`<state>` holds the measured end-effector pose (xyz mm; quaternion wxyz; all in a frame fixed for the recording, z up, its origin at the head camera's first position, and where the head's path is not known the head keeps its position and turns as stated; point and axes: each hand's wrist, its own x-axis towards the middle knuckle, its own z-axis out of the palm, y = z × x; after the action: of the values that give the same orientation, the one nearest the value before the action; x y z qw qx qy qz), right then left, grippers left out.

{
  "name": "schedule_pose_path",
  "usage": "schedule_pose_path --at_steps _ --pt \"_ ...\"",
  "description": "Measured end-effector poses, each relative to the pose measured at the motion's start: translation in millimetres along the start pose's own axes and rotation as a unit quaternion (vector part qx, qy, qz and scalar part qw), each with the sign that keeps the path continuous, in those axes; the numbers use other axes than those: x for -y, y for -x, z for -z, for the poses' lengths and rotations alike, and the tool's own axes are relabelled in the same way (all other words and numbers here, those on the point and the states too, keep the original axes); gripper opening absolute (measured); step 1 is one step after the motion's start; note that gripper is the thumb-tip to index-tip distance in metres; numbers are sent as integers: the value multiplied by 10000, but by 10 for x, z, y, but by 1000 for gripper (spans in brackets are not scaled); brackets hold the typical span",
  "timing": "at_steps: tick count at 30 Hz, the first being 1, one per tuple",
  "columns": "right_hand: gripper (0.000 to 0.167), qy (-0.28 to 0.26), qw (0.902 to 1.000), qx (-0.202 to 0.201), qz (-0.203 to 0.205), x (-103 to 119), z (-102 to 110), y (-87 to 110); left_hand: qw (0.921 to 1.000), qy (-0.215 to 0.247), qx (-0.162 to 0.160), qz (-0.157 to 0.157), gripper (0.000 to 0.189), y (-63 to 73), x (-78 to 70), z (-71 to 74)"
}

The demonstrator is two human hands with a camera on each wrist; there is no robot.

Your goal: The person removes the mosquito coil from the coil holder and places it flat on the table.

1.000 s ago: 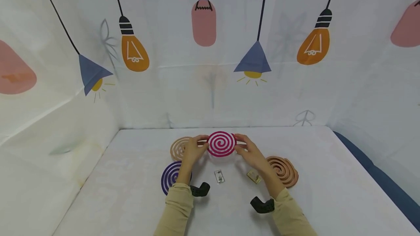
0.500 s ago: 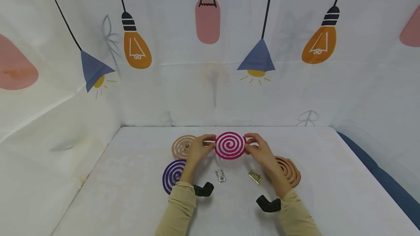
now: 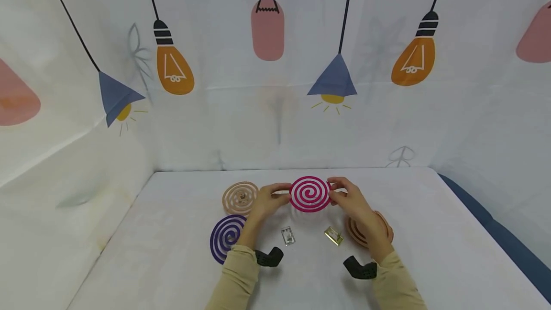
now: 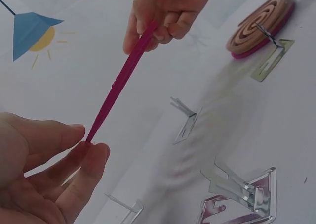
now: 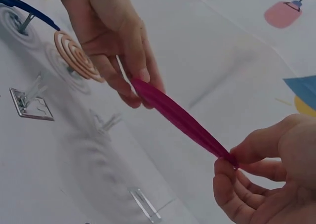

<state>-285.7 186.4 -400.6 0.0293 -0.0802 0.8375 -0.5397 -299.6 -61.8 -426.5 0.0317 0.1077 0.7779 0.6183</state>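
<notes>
A magenta mosquito coil [image 3: 310, 194] is held up above the table between both hands. My left hand [image 3: 267, 201] pinches its left rim between thumb and fingers, while the right hand [image 3: 352, 200] pinches the opposite rim. Seen edge-on in the left wrist view, the coil [image 4: 116, 88] is thin and almost flat. Below it on the table lie a silver metal coil stand [image 3: 287, 236] and a gold-coloured one [image 3: 333, 236], each with a raised prong.
Left of the left arm are a tan coil [image 3: 238, 198] and a dark blue coil [image 3: 225, 239]. Brown coils [image 3: 356, 233] lie partly hidden behind the right forearm. A white sheet with printed lamps hangs behind the white table [image 3: 163, 248].
Both hands have shifted to the right with the magenta coil between them. More of the tan coil shows now, and the right forearm covers more of the brown coils.
</notes>
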Motion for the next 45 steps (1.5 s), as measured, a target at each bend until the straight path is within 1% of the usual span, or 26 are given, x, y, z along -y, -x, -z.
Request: schedule_pose_path --at_steps 2,4,5,7,8,9,11,14,15,18,21,24,28,32,33,35,38,42,45 --pt "45 78 10000 9 45 -9 20 11 9999 32 118 45 34 5 1 -23" --pt "46 137 9999 45 74 -20 38 15 9999 -33 136 95 34 9 -2 -42" --pt "45 153 9998 59 115 -25 45 14 9998 -70 145 74 34 9 -3 -47" --pt "43 188 9997 70 150 -39 52 9 9996 -218 157 -63 34 15 -9 -51" --pt "42 197 9997 66 140 -47 53 6 9994 -307 147 -81 34 41 -57 -52" --pt "40 211 9996 62 150 -53 54 4 9992 -359 151 -121 34 42 -59 -54" --pt "39 214 9995 38 223 -66 57 -3 9991 -316 179 -220 34 44 -62 -57" --pt "36 219 9994 -28 279 -60 66 -8 9995 -147 171 -228 34 48 -96 -71" --pt "35 228 9992 -53 319 -55 68 -9 9995 -68 175 -253 34 31 -75 -77" --pt "33 278 9986 -174 408 -35 73 -17 9993 67 180 -327 35 61 -197 -79" --pt "33 315 9982 -216 466 -34 77 -24 9990 63 160 -403 35 91 -290 -83" --pt "35 291 9985 -196 411 -43 84 -25 9994 21 77 -348 35 79 -253 -105" --pt "36 401 9987 -149 260 -64 89 -17 9998 95 5 -150 35 36 -113 -153" --pt "33 558 9981 -198 183 -73 84 -4 9995 321 -55 -22 37 15 -33 -205" --pt "32 575 9979 -217 200 -75 81 -2 9992 388 -74 -32 37 14 -22 -217" --pt "32 595 9976 -251 252 -72 77 2 9988 476 -112 -6 35 17 -12 -239" --pt "32 600 9974 -288 276 -69 73 4 9988 467 -129 -50 32 22 -10 -261" --pt "33 581 9976 -304 242 -68 74 5 9992 375 -54 -148 32 13 -18 -276" --pt "32 571 9976 -299 261 -69 75 10 9991 360 39 -216 33 22 -58 -276"
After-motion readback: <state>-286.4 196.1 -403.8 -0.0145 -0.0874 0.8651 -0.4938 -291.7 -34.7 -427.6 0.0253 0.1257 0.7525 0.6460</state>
